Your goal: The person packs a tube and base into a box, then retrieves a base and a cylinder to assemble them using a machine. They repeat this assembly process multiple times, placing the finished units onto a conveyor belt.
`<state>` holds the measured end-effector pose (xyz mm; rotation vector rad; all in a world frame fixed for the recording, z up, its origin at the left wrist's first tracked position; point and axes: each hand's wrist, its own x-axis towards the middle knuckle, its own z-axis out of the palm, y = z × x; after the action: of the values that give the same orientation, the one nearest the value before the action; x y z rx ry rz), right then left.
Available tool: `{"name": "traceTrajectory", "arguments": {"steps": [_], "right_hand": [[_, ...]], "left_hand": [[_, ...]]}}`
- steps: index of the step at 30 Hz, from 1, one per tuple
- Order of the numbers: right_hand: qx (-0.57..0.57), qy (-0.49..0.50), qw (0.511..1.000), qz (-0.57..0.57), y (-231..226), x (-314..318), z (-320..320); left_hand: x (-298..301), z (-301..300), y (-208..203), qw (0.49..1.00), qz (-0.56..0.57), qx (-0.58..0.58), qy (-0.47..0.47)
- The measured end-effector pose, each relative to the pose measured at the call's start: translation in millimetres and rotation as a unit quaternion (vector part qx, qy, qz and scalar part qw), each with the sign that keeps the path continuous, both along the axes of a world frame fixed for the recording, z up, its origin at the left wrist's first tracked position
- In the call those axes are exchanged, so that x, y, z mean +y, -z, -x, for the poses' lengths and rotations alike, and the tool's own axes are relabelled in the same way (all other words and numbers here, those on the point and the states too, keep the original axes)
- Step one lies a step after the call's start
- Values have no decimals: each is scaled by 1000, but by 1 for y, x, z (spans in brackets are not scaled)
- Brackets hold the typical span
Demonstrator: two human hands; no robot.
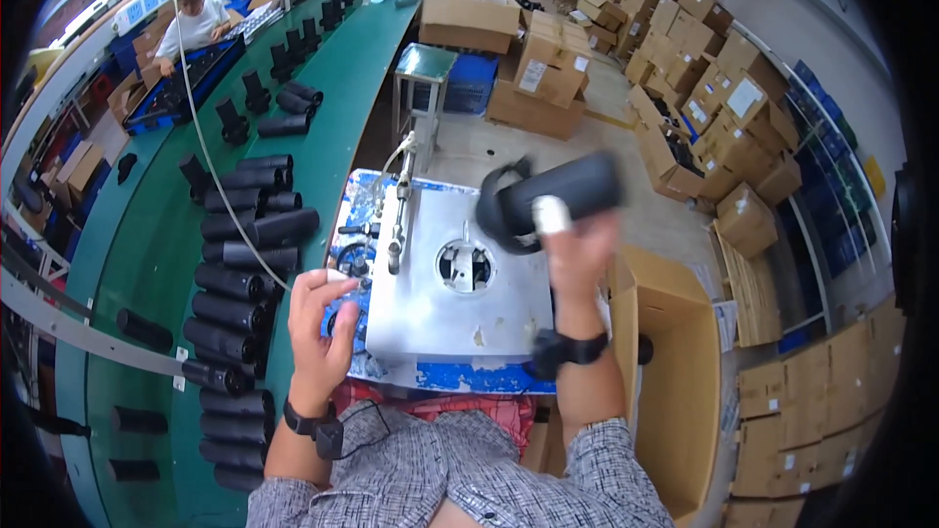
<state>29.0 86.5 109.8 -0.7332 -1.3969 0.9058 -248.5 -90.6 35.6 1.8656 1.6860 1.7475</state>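
Observation:
My right hand [579,249], with a white wrap on a digit, grips a black plastic cylinder [587,183] in the air over the far right of a metal work plate [421,328]. A black ring-shaped part [501,205] is at the cylinder's left end; motion blurs both. The plate has a round opening [466,267] with dark parts inside. My left hand [321,337] is raised by the plate's left side, fingers loosely bent and apart, holding nothing. Near it a metal rod-like fitting [397,225] stands along the plate's left edge.
Several black cylinders [230,308] lie in a row on the green belt [333,127] at left, others standing farther off. A thin pale hose [210,152] crosses over them. An open carton [675,372] stands at right. Stacked boxes and a stool [426,62] are beyond; a co-worker [196,20] sits across the belt.

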Motion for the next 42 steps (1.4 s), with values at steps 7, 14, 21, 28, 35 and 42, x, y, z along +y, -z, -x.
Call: {"name": "traceTrajectory", "arguments": {"steps": [7, 14, 21, 28, 35, 42], "right_hand": [[-266, -30, 828, -492, 7, -116, 53], [-295, -52, 829, -472, 24, -132, 69], [-348, 115, 910, -194, 59, -124, -31], [-320, 268, 909, -7, 93, -143, -134], [-294, 268, 894, 207, 138, -141, -202], [-500, 316, 782, 194, 219, -134, -234]], "left_hand": [[-16, -12, -43, 936, -229, 213, 160], [-44, 5, -23, 939, -243, 234, 64], [-40, 187, -60, 933, -56, 137, -328], [-16, 463, 87, 873, 168, 230, -397], [-40, 581, 140, 843, 193, 266, -425], [26, 379, 73, 816, 16, 451, -360]]}}
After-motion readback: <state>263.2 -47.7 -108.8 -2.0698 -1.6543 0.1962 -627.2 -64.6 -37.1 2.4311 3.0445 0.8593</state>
